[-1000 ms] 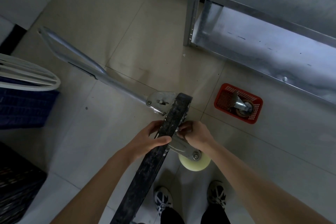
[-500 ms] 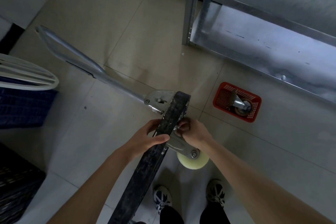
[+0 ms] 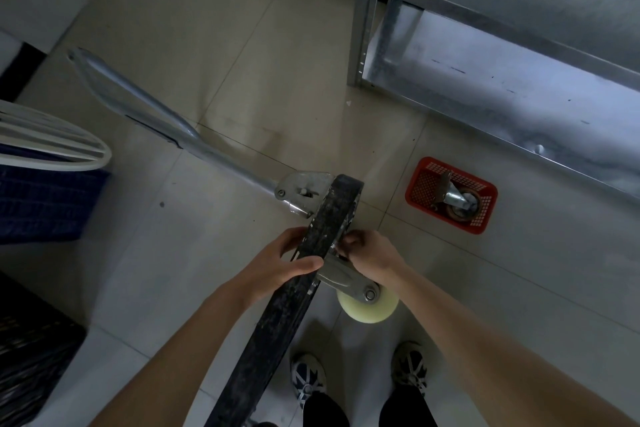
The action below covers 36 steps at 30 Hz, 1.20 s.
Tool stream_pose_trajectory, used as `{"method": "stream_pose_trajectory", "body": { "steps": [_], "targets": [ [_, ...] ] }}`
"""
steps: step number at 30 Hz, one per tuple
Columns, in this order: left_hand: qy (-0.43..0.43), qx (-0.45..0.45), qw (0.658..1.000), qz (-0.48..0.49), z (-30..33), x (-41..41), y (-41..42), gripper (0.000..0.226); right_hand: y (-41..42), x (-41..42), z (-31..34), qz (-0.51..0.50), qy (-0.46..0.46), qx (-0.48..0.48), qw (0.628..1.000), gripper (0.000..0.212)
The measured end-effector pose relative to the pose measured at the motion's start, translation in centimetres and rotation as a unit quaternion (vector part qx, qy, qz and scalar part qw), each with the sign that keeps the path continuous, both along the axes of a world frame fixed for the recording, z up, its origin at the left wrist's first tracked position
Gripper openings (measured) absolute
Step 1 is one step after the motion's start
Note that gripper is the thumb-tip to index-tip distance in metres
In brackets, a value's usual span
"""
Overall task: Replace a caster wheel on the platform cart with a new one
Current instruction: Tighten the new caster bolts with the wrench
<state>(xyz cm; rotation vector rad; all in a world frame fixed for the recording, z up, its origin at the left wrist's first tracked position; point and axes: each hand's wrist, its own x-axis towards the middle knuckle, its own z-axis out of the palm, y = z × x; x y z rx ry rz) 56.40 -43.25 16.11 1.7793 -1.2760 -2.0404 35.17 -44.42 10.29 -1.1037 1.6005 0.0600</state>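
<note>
Single head-worn view, wide-angle, looking steeply down from standing height. It is facing the floor tiles ahead, taking in the wearer's own shoes at the bottom edge. Forearms are entering close from below. No second view.

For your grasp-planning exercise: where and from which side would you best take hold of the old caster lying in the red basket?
Probably the metal fork of the old caster, taken from above. It lies on its side in the open-topped red basket, with its flat mounting plate standing on edge toward the basket's left end and its dark wheel toward the right. The basket's walls block a sideways approach, and the fork's narrow waist suits a pinch.
</note>
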Motion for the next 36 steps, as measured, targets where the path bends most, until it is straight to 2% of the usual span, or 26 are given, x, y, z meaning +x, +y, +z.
{"method": "stream_pose_trajectory", "body": {
  "steps": [1, 7, 10, 13, 22, 27, 28, 31, 32, 34, 36],
  "targets": [
    [0.0, 0.0, 1.0, 0.001, 0.0, 0.0, 0.0, 0.09, 0.1, 0.0, -0.2, -0.001, 0.002, -0.009, 1.0, 0.008],
    [-0.002, 0.001, 1.0, -0.004, 0.2, -0.1, 0.0, 0.091, -0.5, 0.4, -0.2, 0.015, 0.009, -0.024, 1.0, 0.006],
    [-0.003, 0.0, 1.0, -0.005, 0.2, -0.1, -0.1, 0.091, -0.6, 0.6, 0.2, 0.032, 0.048, -0.025, 0.998, 0.022],
    [-0.005, -0.001, 1.0, -0.008, 0.3, -0.1, -0.1, 0.091, -0.7, 0.7, 0.5, 0.042, 0.072, -0.018, 0.996, 0.023],
    [-0.009, -0.003, 1.0, -0.016, -0.1, 0.0, -0.1, 0.087, -1.0, 0.7, 0.6, -0.004, 0.025, 0.035, 0.999, 0.048],
    [-0.005, -0.004, 1.0, -0.011, -0.1, 0.1, 0.0, 0.086, -0.7, 0.5, 0.2, 0.001, 0.022, 0.019, 1.0, 0.068],
    [-0.005, -0.002, 1.0, -0.008, -0.1, 0.0, 0.0, 0.085, -0.7, 0.5, 0.2, 0.005, 0.021, 0.012, 1.0, 0.065],
    [-0.007, 0.0, 1.0, -0.009, -0.1, 0.0, 0.0, 0.087, -0.5, 0.5, 0.5, 0.009, 0.017, -0.001, 1.0, 0.031],
    [-0.007, -0.001, 1.0, -0.01, -0.1, 0.0, 0.0, 0.088, -0.4, 0.5, 0.6, 0.008, 0.018, -0.004, 1.0, 0.025],
    [-0.005, -0.002, 1.0, -0.01, -0.1, 0.0, 0.0, 0.089, -0.4, 0.6, 0.8, 0.013, 0.03, -0.01, 0.999, 0.029],
    [-0.004, 0.0, 1.0, -0.008, -0.2, 0.1, 0.0, 0.089, -0.5, 0.6, 1.0, 0.013, 0.043, -0.009, 0.999, 0.041]
  ]
}}
